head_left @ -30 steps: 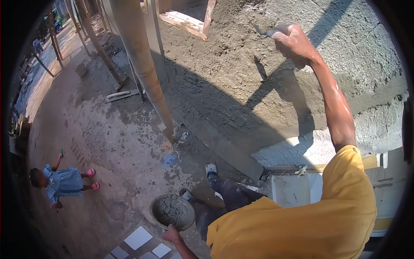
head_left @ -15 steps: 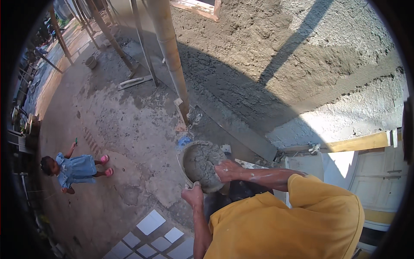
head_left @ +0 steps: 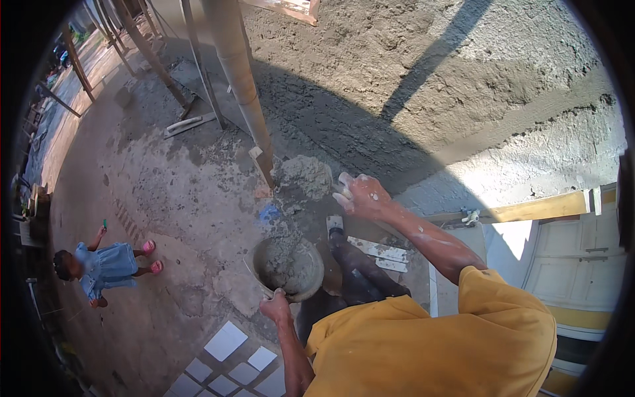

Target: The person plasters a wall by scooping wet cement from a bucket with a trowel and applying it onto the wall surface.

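My left hand (head_left: 276, 306) grips the near rim of a round bucket (head_left: 316, 264), tilted in front of my legs. Wet grey mortar (head_left: 283, 261) partly fills it. My right hand (head_left: 362, 196), spotted with mortar, is stretched out beyond the bucket toward the wall. Its fingers are closed around what looks like the handle of a trowel (head_left: 346, 192). Just left of those fingers is a large lump of wet mortar (head_left: 304, 177), which hides any blade. More mortar seems to trail between this lump and the bucket.
A thick pole (head_left: 246, 92) stands beyond the bucket, beside the rough mortar-covered wall (head_left: 370, 86). At left is another person (head_left: 109, 264) in blue clothing. White tiles (head_left: 225, 340) lie near my left arm, and white strips (head_left: 378, 250) by my foot.
My right hand has left the bucket and moved up and away toward the wall, with a mortar lump beside it. The bucket sits lower and slightly left, still in my left hand.
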`<state>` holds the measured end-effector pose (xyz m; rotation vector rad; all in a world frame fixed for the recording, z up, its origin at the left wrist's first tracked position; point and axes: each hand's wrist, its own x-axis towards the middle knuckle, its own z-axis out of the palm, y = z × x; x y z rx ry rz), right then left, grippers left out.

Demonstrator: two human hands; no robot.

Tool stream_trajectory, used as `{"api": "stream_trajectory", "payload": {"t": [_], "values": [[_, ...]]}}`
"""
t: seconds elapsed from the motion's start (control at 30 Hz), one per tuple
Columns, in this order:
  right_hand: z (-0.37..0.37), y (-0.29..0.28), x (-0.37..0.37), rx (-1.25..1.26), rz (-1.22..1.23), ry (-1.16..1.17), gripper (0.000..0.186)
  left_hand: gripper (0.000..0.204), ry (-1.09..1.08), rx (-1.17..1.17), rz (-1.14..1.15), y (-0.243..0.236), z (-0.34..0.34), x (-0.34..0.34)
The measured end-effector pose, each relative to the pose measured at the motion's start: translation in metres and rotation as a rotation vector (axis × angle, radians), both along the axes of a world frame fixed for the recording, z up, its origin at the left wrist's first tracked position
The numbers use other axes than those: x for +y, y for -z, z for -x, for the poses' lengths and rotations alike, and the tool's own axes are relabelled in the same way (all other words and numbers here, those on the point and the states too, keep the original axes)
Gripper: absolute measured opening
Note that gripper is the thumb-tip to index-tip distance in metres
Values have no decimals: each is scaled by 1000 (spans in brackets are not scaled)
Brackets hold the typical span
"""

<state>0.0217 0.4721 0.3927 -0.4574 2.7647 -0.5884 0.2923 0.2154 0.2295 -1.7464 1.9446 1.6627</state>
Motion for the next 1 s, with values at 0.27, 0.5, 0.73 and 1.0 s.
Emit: {"api": "stream_trajectory", "payload": {"t": [0.27,0.5,0.73,1.0], "values": [[132,-53,-1,-832,399,-250,31,37,-284,-218,157,13,-73,-5],[311,-61,115,14,434,459,25,35,-309,-244,199,6,-71,11],[162,-78,99,-97,4,-8,29,29,-199,-280,71,2,-18,27],[0,65,5,124,-334,-673,14,26,22,-54,31,-58,87,54]]}}
